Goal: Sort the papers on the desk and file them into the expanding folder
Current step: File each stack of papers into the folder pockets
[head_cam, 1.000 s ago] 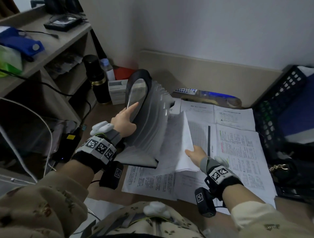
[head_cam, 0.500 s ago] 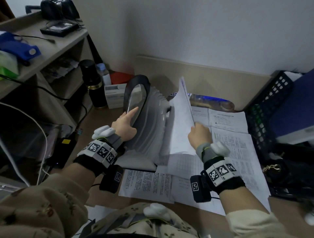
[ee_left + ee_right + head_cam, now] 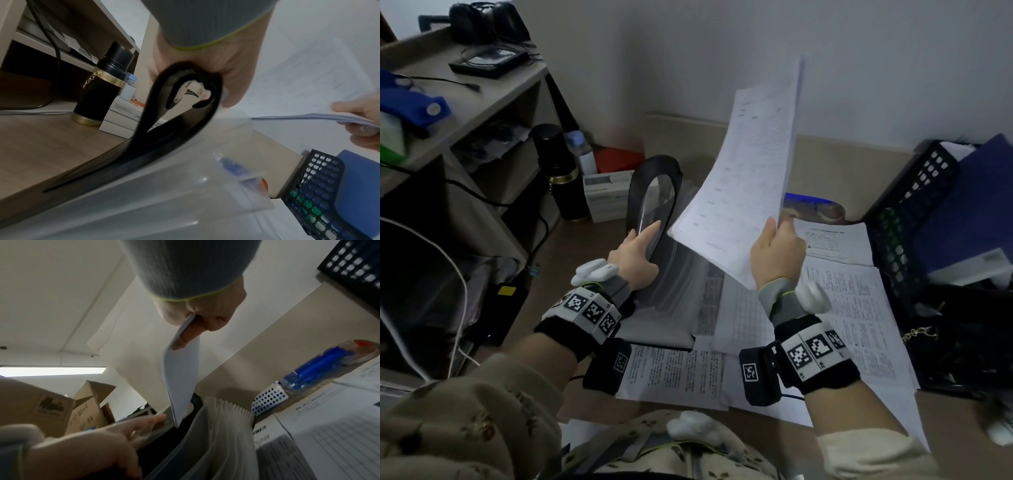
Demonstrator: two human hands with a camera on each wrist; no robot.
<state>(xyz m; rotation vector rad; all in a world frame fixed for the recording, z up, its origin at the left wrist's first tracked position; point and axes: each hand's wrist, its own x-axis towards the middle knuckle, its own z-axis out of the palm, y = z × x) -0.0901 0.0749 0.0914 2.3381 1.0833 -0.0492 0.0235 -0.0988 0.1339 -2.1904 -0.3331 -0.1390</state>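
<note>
Two hands split work: left hand grips expanding folder flap open; right hand pinches paper sheaf raised, clearing pockets.

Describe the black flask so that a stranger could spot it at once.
Start at the wooden shelf unit on the left; where its foot meets the desk stands the tall black cylindrical flask, beside white boxes. Only it wears gold bands and a small gold chain.

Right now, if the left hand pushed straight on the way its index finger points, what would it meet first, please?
The left hand already touches it: its index finger lies along the black front flap of the expanding folder. Going on, it would probably slide up that flap toward the wall behind; depth is unclear.
</note>
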